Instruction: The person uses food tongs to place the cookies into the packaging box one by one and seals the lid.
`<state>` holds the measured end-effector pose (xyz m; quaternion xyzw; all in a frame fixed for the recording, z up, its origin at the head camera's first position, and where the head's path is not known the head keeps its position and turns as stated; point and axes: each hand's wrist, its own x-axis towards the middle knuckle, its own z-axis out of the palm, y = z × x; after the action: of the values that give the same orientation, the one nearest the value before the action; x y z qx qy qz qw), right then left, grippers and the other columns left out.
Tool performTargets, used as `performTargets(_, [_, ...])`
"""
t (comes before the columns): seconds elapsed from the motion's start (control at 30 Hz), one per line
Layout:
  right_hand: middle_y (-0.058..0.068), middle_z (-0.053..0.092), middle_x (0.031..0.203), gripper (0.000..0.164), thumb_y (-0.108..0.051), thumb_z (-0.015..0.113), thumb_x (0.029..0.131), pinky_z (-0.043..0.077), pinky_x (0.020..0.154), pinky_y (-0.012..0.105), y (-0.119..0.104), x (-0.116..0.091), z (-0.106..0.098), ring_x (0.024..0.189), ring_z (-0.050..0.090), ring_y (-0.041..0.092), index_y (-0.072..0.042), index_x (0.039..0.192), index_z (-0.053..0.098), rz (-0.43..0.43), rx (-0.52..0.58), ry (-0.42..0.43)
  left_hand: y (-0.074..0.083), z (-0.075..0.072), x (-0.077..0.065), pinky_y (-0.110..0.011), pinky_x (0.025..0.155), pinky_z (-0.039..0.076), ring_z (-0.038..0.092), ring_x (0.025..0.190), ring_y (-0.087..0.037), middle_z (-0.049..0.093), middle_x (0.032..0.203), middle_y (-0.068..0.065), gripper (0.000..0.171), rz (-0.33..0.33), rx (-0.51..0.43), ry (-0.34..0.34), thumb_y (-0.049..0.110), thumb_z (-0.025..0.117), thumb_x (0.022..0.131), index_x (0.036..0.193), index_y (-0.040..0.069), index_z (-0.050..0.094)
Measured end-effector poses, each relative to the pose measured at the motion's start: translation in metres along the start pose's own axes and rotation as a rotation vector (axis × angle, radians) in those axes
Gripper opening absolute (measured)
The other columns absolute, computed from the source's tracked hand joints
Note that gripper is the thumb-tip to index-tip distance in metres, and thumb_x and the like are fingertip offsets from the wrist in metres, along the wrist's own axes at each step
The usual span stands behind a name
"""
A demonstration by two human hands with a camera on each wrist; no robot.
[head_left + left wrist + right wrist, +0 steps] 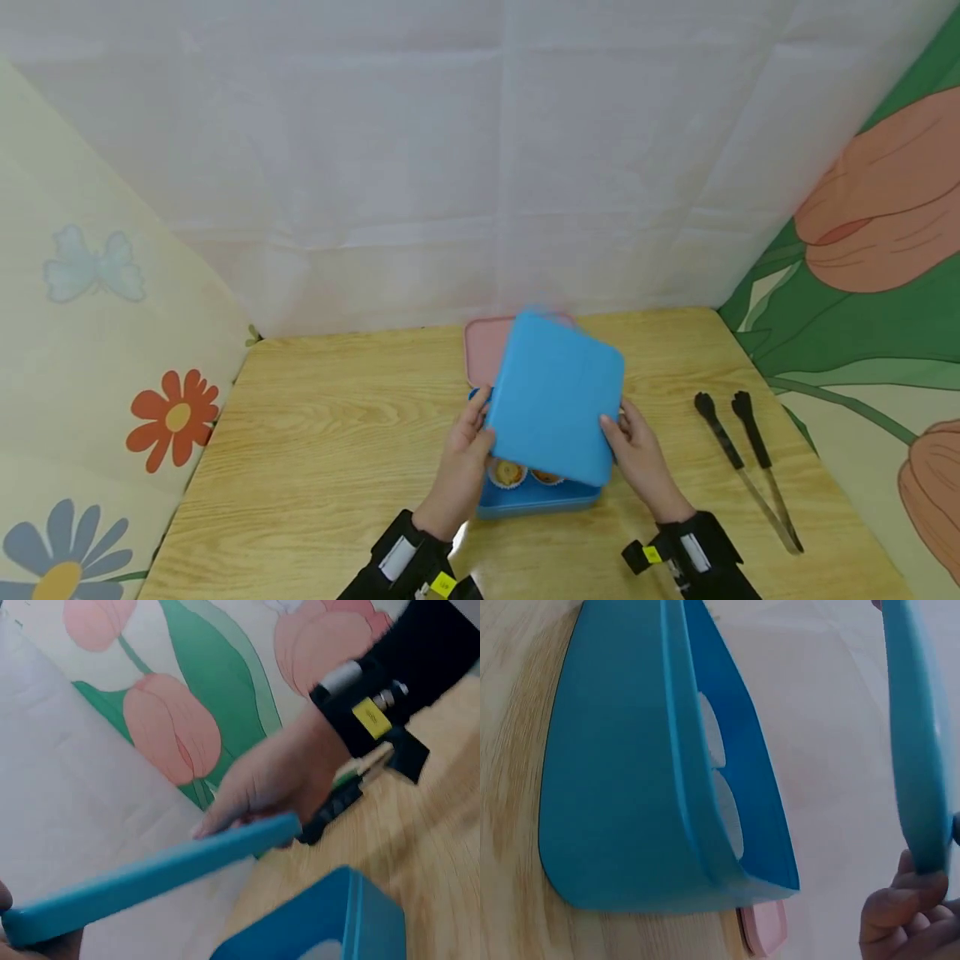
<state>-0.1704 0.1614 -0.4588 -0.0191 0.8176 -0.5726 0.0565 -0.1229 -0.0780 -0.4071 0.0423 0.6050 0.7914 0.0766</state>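
A blue lid (558,392) is held tilted above a blue box (536,502), apart from it. My left hand (459,471) grips the lid's left edge, thumb on top. On the opposite edge, my right hand (647,460) pinches the lid between thumb and fingers. Small muffins (508,473) in white paper cups sit inside the box; the lid hides the rest of its contents in the head view. From the right wrist, white paper cups (727,814) show behind the box's wall (622,772), and the left hand (907,915) holds the lid (922,750).
Behind the lid lies a pink tray or lid (483,354), partly covered. Tongs (765,483) with black handles lie spread on the wooden table (337,450) to the right. A white cloth (375,167) hangs at the back, with printed panels on both sides.
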Motion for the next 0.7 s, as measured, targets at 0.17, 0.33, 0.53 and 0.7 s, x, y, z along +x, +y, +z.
performTargets(0.17, [0.016, 0.061, 0.089, 0.057, -0.036, 0.044, 0.096, 0.046, 0.063, 0.026, 0.0, 0.001, 0.002, 0.071, 0.055, 0.014, -0.009, 0.144, 0.029, -0.041, -0.139, 0.034, -0.015, -0.009, 0.003, -0.056, 0.108, 0.019, 0.016, 0.14, -0.037, 0.012, 0.153, -0.021, 0.055, 0.007, 0.213, 0.012, 0.003, 0.026, 0.096, 0.147, 0.004, 0.007])
performTargets(0.33, [0.014, 0.057, 0.092, 0.056, -0.033, 0.045, 0.096, 0.043, 0.061, 0.026, 0.0, 0.003, 0.008, 0.073, 0.052, 0.016, -0.008, 0.144, 0.03, -0.087, -0.233, 0.06, -0.031, -0.012, 0.002, -0.056, 0.109, 0.015, 0.01, 0.142, -0.035, 0.007, 0.154, -0.017, 0.055, 0.012, 0.377, 0.081, 0.005, 0.026, 0.098, 0.148, 0.005, 0.004])
performTargets(0.53, [0.022, 0.045, 0.127, 0.058, -0.029, 0.043, 0.097, 0.043, 0.087, 0.046, 0.003, 0.008, 0.019, 0.107, 0.049, 0.032, -0.002, 0.145, 0.025, -0.1, -0.29, 0.089, -0.047, -0.009, 0.001, -0.056, 0.109, 0.014, 0.008, 0.142, -0.037, 0.004, 0.154, -0.021, 0.058, 0.06, 0.455, 0.131, 0.001, 0.026, 0.096, 0.147, 0.001, -0.001])
performTargets(0.7, [0.023, 0.031, 0.141, 0.063, -0.032, 0.041, 0.098, 0.031, 0.102, 0.057, 0.006, 0.011, 0.028, 0.128, 0.036, 0.038, -0.004, 0.147, 0.016, -0.052, -0.231, 0.064, -0.057, -0.008, 0.0, -0.054, 0.11, 0.014, 0.009, 0.142, -0.034, 0.004, 0.154, -0.019, 0.06, 0.043, 0.462, 0.17, 0.0, 0.027, 0.095, 0.148, 0.003, -0.002])
